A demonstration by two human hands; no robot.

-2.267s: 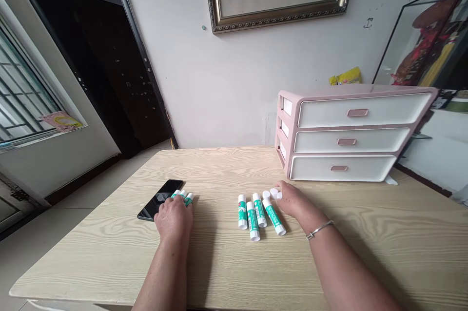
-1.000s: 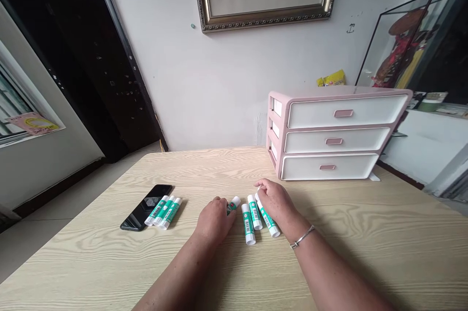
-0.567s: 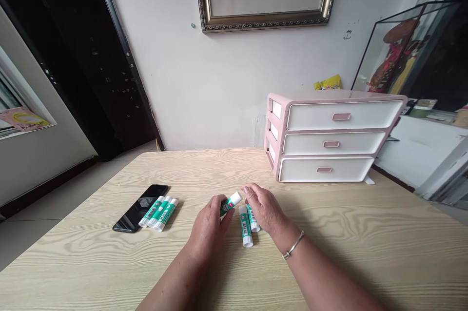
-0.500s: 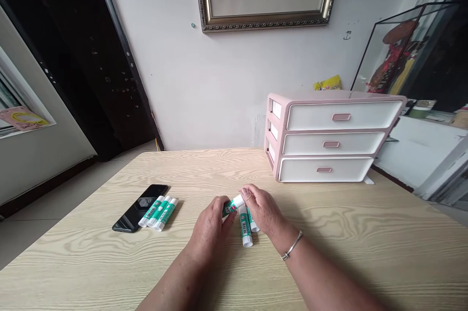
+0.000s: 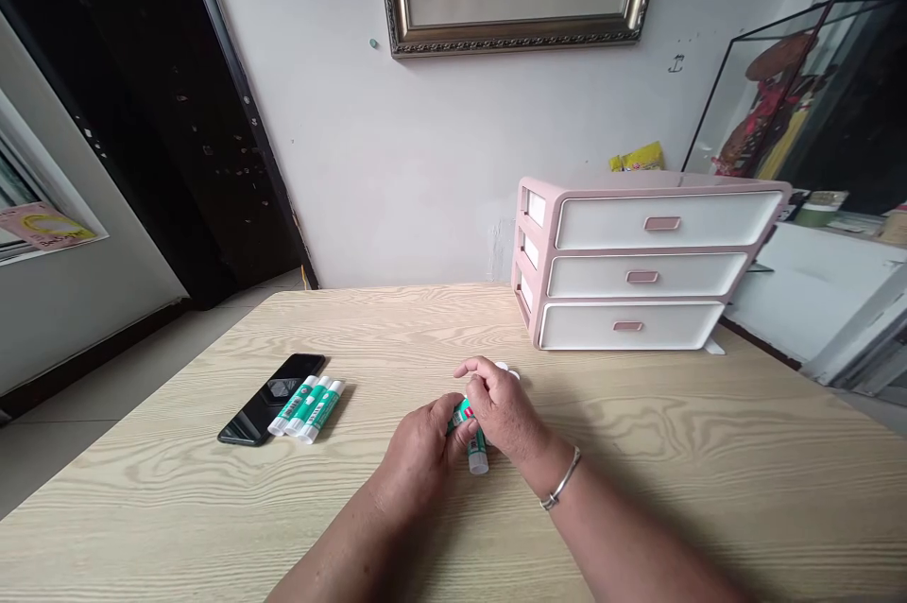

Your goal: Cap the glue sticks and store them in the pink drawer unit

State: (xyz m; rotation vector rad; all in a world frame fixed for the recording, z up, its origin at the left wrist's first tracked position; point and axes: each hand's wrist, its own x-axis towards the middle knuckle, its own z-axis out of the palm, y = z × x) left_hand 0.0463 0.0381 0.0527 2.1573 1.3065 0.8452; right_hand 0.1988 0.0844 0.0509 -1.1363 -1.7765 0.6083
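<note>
A green-and-white glue stick [image 5: 460, 415] is pinched in my left hand [image 5: 425, 438], tilted up to the right above the table. My right hand [image 5: 506, 409] closes over its upper right end, the thumb bent against it and the index finger sticking out to the left; that end is hidden. Below the hands lies another glue stick [image 5: 478, 459], partly covered. White ends of glue sticks [image 5: 508, 371] peek out behind my right hand. Three more glue sticks [image 5: 307, 409] lie side by side on the left, against a black phone [image 5: 262, 404].
All of this lies on a light wood-grain table [image 5: 177, 508]. A pink-and-white drawer unit [image 5: 641, 277] stands at the back right, its three drawers closed, with a yellow packet [image 5: 641, 157] behind it. The wall with a framed picture [image 5: 517, 31] rises beyond the table's far edge.
My hands have come closer together around the held glue stick. My right index finger has lifted and points left. The white end that showed between the hands is now covered.
</note>
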